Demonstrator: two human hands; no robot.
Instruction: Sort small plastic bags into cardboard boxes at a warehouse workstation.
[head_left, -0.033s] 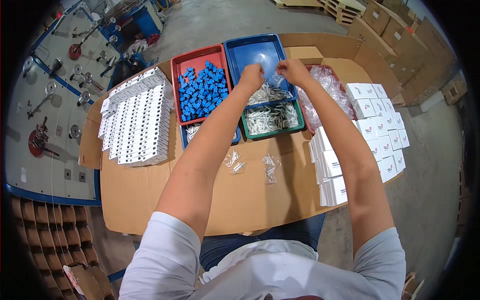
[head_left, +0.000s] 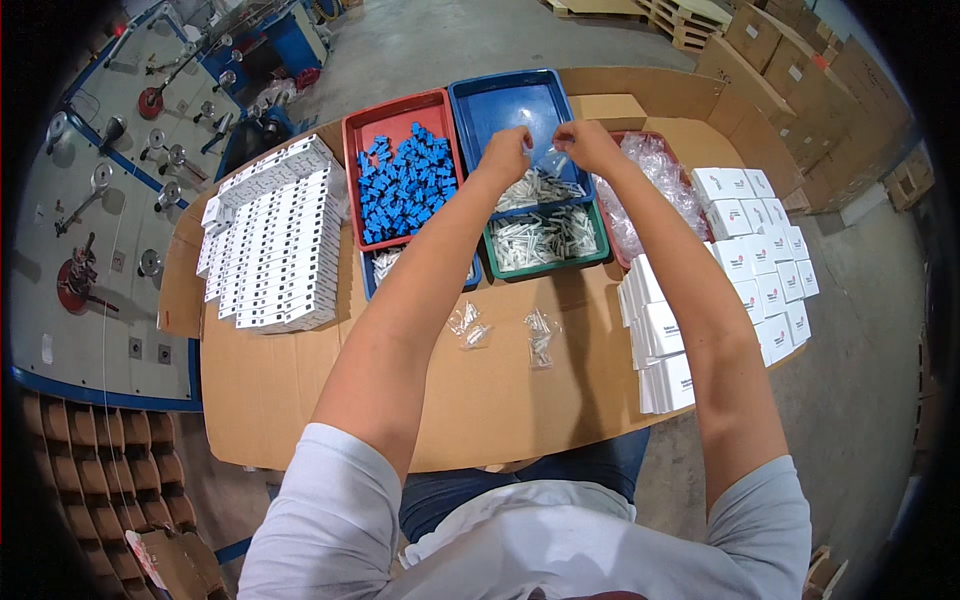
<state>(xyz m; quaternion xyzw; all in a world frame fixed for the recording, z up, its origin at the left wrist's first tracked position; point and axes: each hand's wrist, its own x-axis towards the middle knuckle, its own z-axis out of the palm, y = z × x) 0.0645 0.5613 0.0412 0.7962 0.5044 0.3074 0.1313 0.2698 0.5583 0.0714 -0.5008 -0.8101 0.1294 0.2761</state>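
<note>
My right hand (head_left: pixel 590 146) pinches a small clear plastic bag (head_left: pixel 551 160) above the upper blue tray (head_left: pixel 500 105). Just left of the bag, my left hand (head_left: pixel 507 153) has its fingers drawn together, and whatever sits at the fingertips is too small to make out. Beneath both hands lies a pile of white plastic wall plugs (head_left: pixel 540 188) at the near end of that tray. A green tray (head_left: pixel 548 265) right in front of it holds more pale plugs and screws. On the cardboard, two filled clear bags (head_left: pixel 468 326) and another filled bag (head_left: pixel 540 338) lie between my forearms.
A red tray (head_left: pixel 350 165) of blue plastic parts (head_left: pixel 405 185) stands left, partly over another blue tray (head_left: pixel 369 280). Stacked white boxes (head_left: pixel 275 245) line the left side, with more white boxes (head_left: pixel 750 255) at right. A red tray of clear bags (head_left: pixel 655 185) sits beyond my right forearm.
</note>
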